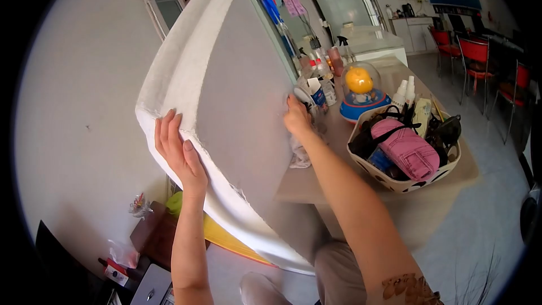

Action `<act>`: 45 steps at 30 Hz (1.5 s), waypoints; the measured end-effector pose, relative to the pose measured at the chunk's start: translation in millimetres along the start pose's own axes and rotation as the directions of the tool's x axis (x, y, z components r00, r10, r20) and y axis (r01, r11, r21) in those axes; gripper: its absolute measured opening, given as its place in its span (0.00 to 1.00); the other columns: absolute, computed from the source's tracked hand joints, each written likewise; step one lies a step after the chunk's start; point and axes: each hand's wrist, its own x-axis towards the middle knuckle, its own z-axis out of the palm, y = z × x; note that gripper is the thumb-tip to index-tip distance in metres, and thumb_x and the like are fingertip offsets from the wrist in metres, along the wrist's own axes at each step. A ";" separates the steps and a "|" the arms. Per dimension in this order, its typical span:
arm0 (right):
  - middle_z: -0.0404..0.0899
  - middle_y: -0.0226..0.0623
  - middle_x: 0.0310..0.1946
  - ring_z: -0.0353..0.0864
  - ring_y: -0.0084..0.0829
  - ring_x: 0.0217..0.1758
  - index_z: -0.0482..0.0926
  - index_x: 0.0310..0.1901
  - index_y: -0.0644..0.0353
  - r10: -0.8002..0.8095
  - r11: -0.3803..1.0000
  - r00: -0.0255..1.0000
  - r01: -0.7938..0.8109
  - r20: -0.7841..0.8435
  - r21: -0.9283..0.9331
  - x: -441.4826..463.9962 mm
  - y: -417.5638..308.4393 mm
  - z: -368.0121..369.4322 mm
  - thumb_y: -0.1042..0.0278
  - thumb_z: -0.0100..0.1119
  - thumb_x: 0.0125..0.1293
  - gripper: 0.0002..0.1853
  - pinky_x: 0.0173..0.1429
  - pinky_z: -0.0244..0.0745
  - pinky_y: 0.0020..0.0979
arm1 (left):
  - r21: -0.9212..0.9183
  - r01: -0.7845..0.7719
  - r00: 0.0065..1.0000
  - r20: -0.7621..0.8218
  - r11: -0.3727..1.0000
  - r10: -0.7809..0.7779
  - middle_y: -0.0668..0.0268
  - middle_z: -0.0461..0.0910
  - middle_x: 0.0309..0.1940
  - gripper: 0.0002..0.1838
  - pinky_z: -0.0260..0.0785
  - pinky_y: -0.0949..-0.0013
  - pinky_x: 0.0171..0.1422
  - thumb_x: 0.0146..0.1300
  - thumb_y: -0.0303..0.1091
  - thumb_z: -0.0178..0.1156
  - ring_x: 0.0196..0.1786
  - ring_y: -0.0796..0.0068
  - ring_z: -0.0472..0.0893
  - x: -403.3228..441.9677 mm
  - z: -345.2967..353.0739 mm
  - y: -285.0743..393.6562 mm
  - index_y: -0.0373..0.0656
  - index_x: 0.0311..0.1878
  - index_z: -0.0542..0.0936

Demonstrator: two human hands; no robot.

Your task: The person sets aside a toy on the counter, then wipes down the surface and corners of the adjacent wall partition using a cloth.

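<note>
And there it stood, the big white slab with a thick rounded rim and flat pale grey face (243,85), leaning across the frame from top centre down to bottom centre! The left hand (179,149) lay along its rim at centre left, fingers stretched nearly straight, thumb a little apart, pressed on rather than wrapped round. The right hand (296,116), mid-frame, had its fingers curled at the far edge of the face; whether they gripped it, I couldn't tell. Crowding that side came the beige table (307,186), with a clear-domed toy on a blue base (361,93) and a white dark-spotted basket (415,186) bearing a pink denim-like pouch (409,149). Lower left, a brown box-like piece (161,231) sat near the rim's underside, a yellow flat thing (231,237) beneath. Pale wall (84,68) filled the left; blue-grey floor (468,220) stretched right, beyond the table's corner, towards red-backed chairs (473,51).
</note>
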 end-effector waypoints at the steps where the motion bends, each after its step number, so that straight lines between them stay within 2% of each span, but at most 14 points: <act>1: 0.79 0.48 0.59 0.76 0.52 0.64 0.72 0.63 0.55 0.069 0.996 0.997 -0.066 0.033 -0.062 0.4 -1.3 -3.0 0.72 0.54 0.63 0.24 0.65 0.71 0.50 | 0.008 -0.001 1.000 0.002 1.000 0.001 0.58 0.67 0.73 0.25 0.46 0.52 0.82 0.80 0.41 0.37 0.81 0.53 0.52 0.2 -0.5 -0.1 0.37 0.69 0.70; 2: 0.82 0.47 0.57 0.78 0.53 0.62 0.74 0.61 0.57 0.143 0.983 0.988 -0.134 0.061 -0.128 -0.6 -1.1 -4.7 0.74 0.52 0.62 0.23 0.64 0.72 0.49 | 0.015 0.003 1.000 0.002 1.000 -0.003 0.58 0.67 0.73 0.25 0.46 0.52 0.82 0.79 0.41 0.37 0.80 0.52 0.52 0.3 -1.1 -0.1 0.37 0.69 0.70; 5: 0.77 0.51 0.61 0.73 0.53 0.68 0.71 0.63 0.52 0.110 0.994 0.977 -0.105 0.182 -0.032 -6.9 6.3 -10.3 0.70 0.56 0.65 0.23 0.67 0.70 0.53 | 0.009 0.011 1.000 -0.005 1.000 -0.011 0.58 0.67 0.73 0.25 0.45 0.51 0.82 0.79 0.41 0.37 0.80 0.52 0.52 1.3 0.6 2.2 0.37 0.69 0.70; 8: 0.78 0.53 0.59 0.75 0.55 0.65 0.74 0.61 0.54 0.078 0.996 0.993 -0.082 0.089 0.044 -9.8 8.7 3.5 0.72 0.56 0.64 0.22 0.66 0.71 0.51 | -0.008 0.007 1.000 -0.013 1.000 -0.007 0.58 0.67 0.73 0.25 0.44 0.51 0.82 0.79 0.40 0.37 0.80 0.52 0.52 0.8 1.6 2.1 0.37 0.69 0.70; 11: 0.78 0.52 0.60 0.76 0.55 0.64 0.74 0.61 0.56 -0.178 0.969 0.971 0.202 -0.162 0.145 -1.9 11.1 16.4 0.74 0.54 0.64 0.22 0.65 0.72 0.50 | 0.007 0.001 1.000 -0.010 1.000 -0.001 0.58 0.67 0.72 0.25 0.45 0.51 0.82 0.79 0.40 0.37 0.80 0.52 0.53 -0.6 0.0 0.2 0.37 0.69 0.70; 14: 0.79 0.49 0.59 0.76 0.53 0.63 0.74 0.61 0.56 -0.184 0.968 0.964 0.211 -0.193 0.135 13.8 17.6 20.0 0.76 0.53 0.64 0.22 0.63 0.73 0.49 | -0.001 -0.007 1.000 -0.007 1.000 0.007 0.58 0.67 0.73 0.24 0.45 0.51 0.82 0.79 0.39 0.37 0.80 0.52 0.53 0.4 0.7 0.6 0.36 0.69 0.70; 17: 0.81 0.46 0.57 0.76 0.51 0.63 0.74 0.61 0.56 -0.193 0.954 0.974 0.215 -0.119 0.212 11.1 21.6 12.3 0.77 0.53 0.64 0.22 0.62 0.73 0.48 | -0.006 0.004 1.000 0.001 1.000 -0.004 0.58 0.67 0.73 0.24 0.46 0.52 0.81 0.79 0.40 0.37 0.80 0.52 0.52 -0.9 -0.3 0.8 0.36 0.69 0.70; 20: 0.82 0.46 0.55 0.77 0.50 0.62 0.75 0.60 0.55 -0.186 0.965 0.976 0.203 -0.114 0.164 -5.6 19.6 7.0 0.77 0.54 0.63 0.22 0.61 0.74 0.47 | -0.001 -0.003 1.000 -0.005 1.000 0.003 0.58 0.67 0.73 0.24 0.46 0.52 0.81 0.80 0.40 0.37 0.81 0.53 0.52 1.4 0.5 1.9 0.37 0.69 0.70; 23: 0.82 0.47 0.55 0.78 0.51 0.61 0.75 0.60 0.55 -0.133 0.974 0.979 0.158 -0.155 0.164 -11.4 17.5 9.6 0.78 0.55 0.63 0.22 0.61 0.74 0.46 | -0.017 0.013 1.000 -0.008 1.000 -0.013 0.58 0.67 0.73 0.25 0.47 0.52 0.81 0.80 0.41 0.37 0.80 0.53 0.52 -0.1 1.1 1.2 0.37 0.69 0.70; 29: 0.82 0.49 0.52 0.79 0.51 0.59 0.75 0.61 0.55 -0.204 0.942 0.932 0.270 -0.298 0.198 6.8 14.4 19.4 0.80 0.55 0.62 0.24 0.60 0.74 0.48 | 0.008 0.006 1.000 -0.011 1.000 -0.006 0.58 0.68 0.72 0.25 0.46 0.52 0.81 0.80 0.43 0.37 0.80 0.52 0.53 0.2 1.2 -0.8 0.37 0.69 0.70; 35: 0.83 0.49 0.51 0.81 0.51 0.57 0.75 0.60 0.56 -0.118 0.978 0.985 0.137 -0.126 0.155 -12.5 11.5 6.6 0.80 0.57 0.61 0.24 0.58 0.75 0.48 | -0.009 0.012 1.000 -0.018 1.000 -0.012 0.58 0.68 0.72 0.26 0.45 0.51 0.81 0.80 0.44 0.36 0.80 0.52 0.53 0.1 2.5 0.5 0.38 0.69 0.70; 38: 0.83 0.48 0.51 0.80 0.51 0.57 0.75 0.61 0.56 -0.119 0.981 0.985 0.136 -0.128 0.135 -16.3 6.9 4.8 0.80 0.56 0.61 0.24 0.58 0.75 0.48 | 0.000 0.002 1.000 -0.023 1.000 -0.002 0.58 0.68 0.72 0.25 0.45 0.51 0.82 0.80 0.44 0.36 0.80 0.52 0.53 1.6 1.7 0.6 0.38 0.69 0.71; 44: 0.83 0.49 0.51 0.80 0.52 0.56 0.75 0.57 0.59 -0.241 0.930 0.889 0.326 -0.388 0.169 12.1 14.8 27.4 0.80 0.55 0.61 0.21 0.59 0.75 0.48 | 0.009 -0.002 1.000 -0.018 1.000 0.003 0.58 0.69 0.72 0.26 0.45 0.51 0.82 0.80 0.44 0.36 0.80 0.52 0.53 2.0 1.1 -0.8 0.38 0.69 0.71; 45: 0.83 0.50 0.51 0.80 0.52 0.57 0.75 0.58 0.59 -0.237 0.932 0.910 0.311 -0.339 0.184 11.7 15.4 25.7 0.80 0.55 0.62 0.21 0.60 0.75 0.48 | -0.002 -0.002 1.000 -0.023 1.000 0.002 0.58 0.69 0.72 0.26 0.45 0.51 0.82 0.80 0.43 0.36 0.80 0.52 0.53 1.7 2.3 -1.2 0.37 0.69 0.71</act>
